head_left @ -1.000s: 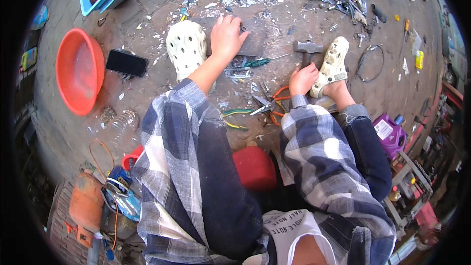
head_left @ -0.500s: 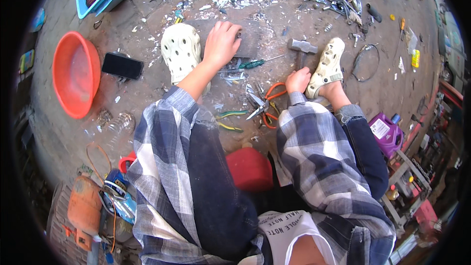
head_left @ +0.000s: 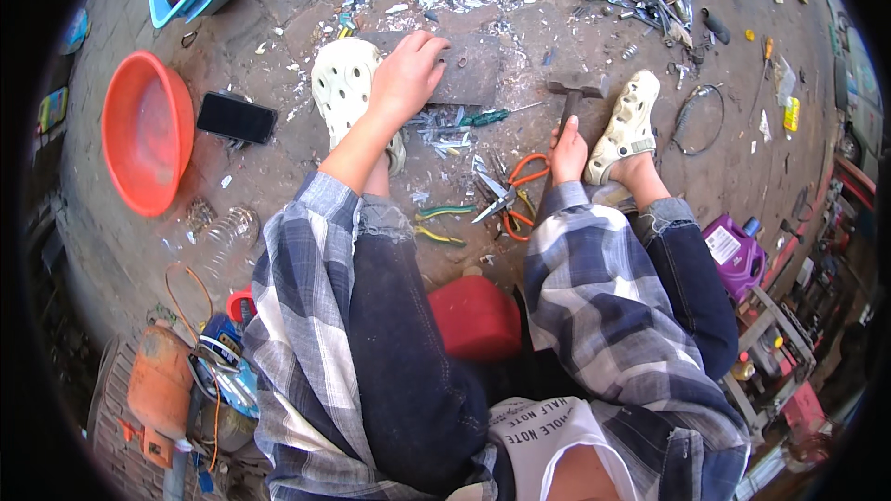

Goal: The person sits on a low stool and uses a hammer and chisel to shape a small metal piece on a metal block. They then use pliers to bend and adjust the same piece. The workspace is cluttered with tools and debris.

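Over the left part of the dark plate [head_left: 478,74], your left hand [head_left: 408,74] is held back upward, its forearm slanting forward and rightward past your left clog [head_left: 340,83]. Those fingers curl close together; whether they pinch anything, I cannot tell. Your right hand [head_left: 568,156] wraps the handle of the hammer [head_left: 570,107], thumb laid forward along it. The hammer's head points away from you, just left of your right clog [head_left: 626,121]; that forearm reaches nearly straight ahead.
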Demonstrator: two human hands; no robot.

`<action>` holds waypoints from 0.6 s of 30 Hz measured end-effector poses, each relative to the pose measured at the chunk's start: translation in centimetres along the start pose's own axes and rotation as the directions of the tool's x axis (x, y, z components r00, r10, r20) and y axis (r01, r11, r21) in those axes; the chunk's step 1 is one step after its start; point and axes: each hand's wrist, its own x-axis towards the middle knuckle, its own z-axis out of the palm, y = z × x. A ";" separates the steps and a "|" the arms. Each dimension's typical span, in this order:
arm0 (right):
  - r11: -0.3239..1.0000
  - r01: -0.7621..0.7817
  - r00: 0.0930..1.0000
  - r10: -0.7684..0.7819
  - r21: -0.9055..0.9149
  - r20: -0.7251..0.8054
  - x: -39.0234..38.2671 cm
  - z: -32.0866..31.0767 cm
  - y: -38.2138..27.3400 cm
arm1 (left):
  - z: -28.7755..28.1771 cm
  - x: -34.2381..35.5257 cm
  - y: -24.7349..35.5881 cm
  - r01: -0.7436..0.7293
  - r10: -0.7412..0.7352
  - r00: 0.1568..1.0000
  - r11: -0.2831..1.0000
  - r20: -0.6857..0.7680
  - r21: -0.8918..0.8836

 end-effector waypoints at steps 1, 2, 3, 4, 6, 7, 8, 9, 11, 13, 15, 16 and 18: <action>1.000 -0.009 1.000 0.008 -0.019 -0.009 0.1 0.2 0.7 | 0.1 0.1 0.1 -0.010 0.010 1.000 1.000 -0.001 -0.006; 0.999 -0.015 1.000 0.015 -0.030 -0.016 0.2 0.3 1.2 | 0.3 0.3 0.0 -0.024 0.024 1.000 1.000 0.008 0.018; 0.999 -0.022 1.000 0.021 -0.045 -0.017 0.1 0.4 1.5 | 0.5 0.3 -0.1 -0.031 0.030 0.999 0.999 0.016 0.044; 0.998 -0.029 1.000 0.028 -0.057 -0.013 0.1 0.5 1.8 | 0.6 0.4 -0.3 -0.039 0.037 0.999 0.997 0.024 0.070; 0.996 -0.037 0.999 0.037 -0.076 -0.005 0.2 0.6 2.2 | 1.2 0.6 -0.4 -0.063 0.060 0.997 0.995 0.037 0.075; 0.995 -0.048 0.999 0.049 -0.093 0.008 0.2 0.7 2.4 | 1.4 0.7 -0.4 -0.076 0.073 0.996 0.994 0.044 0.077; 0.993 -0.059 0.998 0.061 -0.104 0.018 0.1 0.8 2.7 | 1.8 0.7 -0.4 -0.078 0.075 0.996 0.994 0.041 0.075; 0.991 -0.073 0.997 0.077 -0.115 0.030 0.1 0.9 2.9 | 2.2 0.7 -0.4 -0.084 0.081 0.996 0.994 0.038 0.074; 0.985 -0.094 0.993 0.104 -0.147 0.064 0.1 1.2 3.2 | 2.9 0.8 -0.6 -0.076 0.072 0.996 0.995 0.047 0.071; 0.983 -0.030 0.998 0.040 -0.180 0.053 -0.6 2.0 2.8 | 3.2 0.7 -0.6 -0.032 0.028 0.998 0.997 0.062 0.069; 0.925 0.153 0.985 -0.170 -0.347 -0.018 -0.5 2.4 2.3 | 3.3 0.7 -0.6 -0.007 0.003 0.999 0.998 0.052 0.067; 0.871 0.234 0.960 -0.277 -0.431 -0.039 -0.5 2.6 2.0 | 3.3 0.6 -0.5 -0.004 0.001 0.999 0.998 0.035 0.065; 0.958 0.076 0.997 -0.076 -0.276 0.012 -1.9 2.7 1.4 | 3.0 0.6 -0.3 -0.004 0.005 1.000 0.999 -0.025 0.053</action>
